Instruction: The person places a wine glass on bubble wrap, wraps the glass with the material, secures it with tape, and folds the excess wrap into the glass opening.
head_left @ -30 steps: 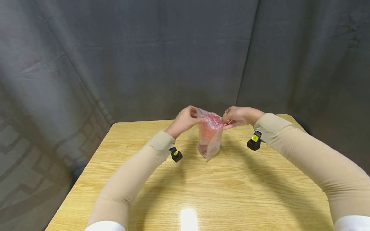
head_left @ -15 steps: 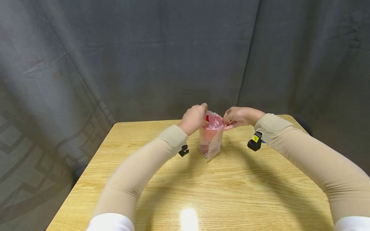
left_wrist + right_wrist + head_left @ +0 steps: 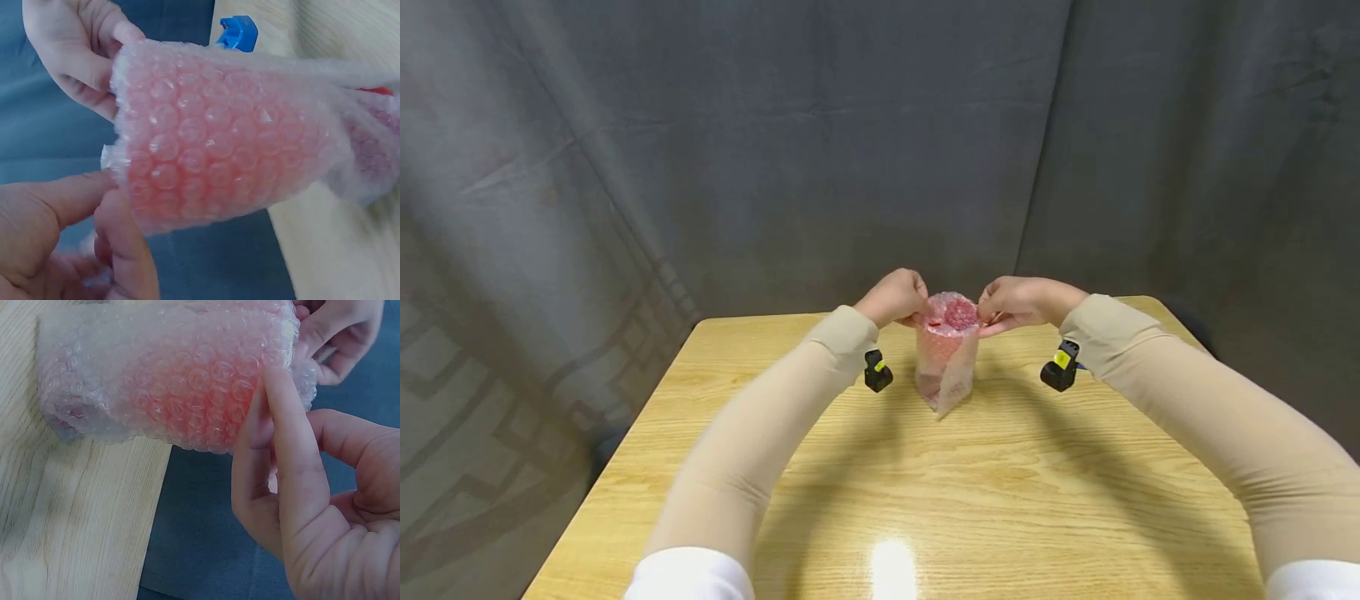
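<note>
A roll of bubble wrap with something pinkish-red inside stands upright toward the back of the table, its upper end toward the hands. My left hand pinches the left side of the wrap's top rim between thumb and finger. On the opposite side, my right hand holds the rim with its fingertips. In the left wrist view, the bubble layer covers the red contents, whose kind is hidden. A loose flap of wrap hangs down the front. The right wrist view shows the right fingers against the wrap's edge.
The wooden table spreads out in front of the roll. A small blue plastic thing lies beyond the wrap in the left wrist view, mostly hidden in the head view. Dark grey curtains hang behind the table.
My left hand went right, over the wrap's opening, then drew back slightly left to the rim. The raised left edge of the wrap now sits lower. My right hand has stayed put.
</note>
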Demonstrator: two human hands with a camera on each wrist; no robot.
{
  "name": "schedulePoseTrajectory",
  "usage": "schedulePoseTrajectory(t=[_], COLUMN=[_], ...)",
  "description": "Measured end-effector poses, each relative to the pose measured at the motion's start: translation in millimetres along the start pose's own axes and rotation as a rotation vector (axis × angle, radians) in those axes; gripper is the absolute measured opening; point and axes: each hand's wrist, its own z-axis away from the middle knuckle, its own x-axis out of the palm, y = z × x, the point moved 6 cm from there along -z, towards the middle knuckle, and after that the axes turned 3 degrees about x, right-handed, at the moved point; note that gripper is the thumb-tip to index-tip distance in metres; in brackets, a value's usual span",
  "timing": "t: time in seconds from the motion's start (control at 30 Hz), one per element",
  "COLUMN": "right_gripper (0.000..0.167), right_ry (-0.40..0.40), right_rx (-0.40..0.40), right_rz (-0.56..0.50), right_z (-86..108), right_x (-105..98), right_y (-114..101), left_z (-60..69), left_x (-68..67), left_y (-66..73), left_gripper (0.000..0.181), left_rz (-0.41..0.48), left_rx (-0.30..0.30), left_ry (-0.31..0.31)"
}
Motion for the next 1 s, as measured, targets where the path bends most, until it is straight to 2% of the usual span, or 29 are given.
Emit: schedulePoseTrajectory(t=[0.13,0.27,0.57,0.67,0.8,0.87,0.93,1.0], right_gripper=[0.017,0.018,0.018,0.017,0.016,0.017,0.016,0.016], right_ry=[0.000,0.008,0.016,0.010,-0.008,-0.010,-0.004,0.002], right_rx=[0.007,0.011,0.005,0.003,0.001,0.002,0.002,0.003], right_rz=[0.000,0.013,0.030,0.032,0.021,0.016,0.012,0.008], right_z=[-0.9,-1.0,-2.7,-3.0,-2.3,-1.4,-0.6,-0.1], right_x=[0.9,0.2,-1.1,-0.4,0.9,1.1,0.9,0.7], right_y=[0.6,1.1,1.2,1.0,1.2,1.1,0.9,0.7], left_z=[-2.2,-5.8,-9.4,-9.2,-7.9,-7.5,-7.7,-8.6], left_x=[5.3,12.2,18.2,15.8,5.2,-1.7,-7.9,-11.6], left_y=[-12.5,-15.5,-16.2,-16.3,-9.4,-2.4,5.5,12.5], left_gripper=[0.033,0.031,0.022,0.028,0.044,0.049,0.045,0.034], left_rz=[0.107,0.181,0.179,0.090,-0.180,-0.272,-0.293,-0.267], left_rx=[-0.092,-0.113,-0.146,-0.146,-0.121,-0.095,-0.056,-0.006], left_ry=[-0.037,-0.077,-0.050,-0.049,-0.062,-0.065,-0.047,-0.017])
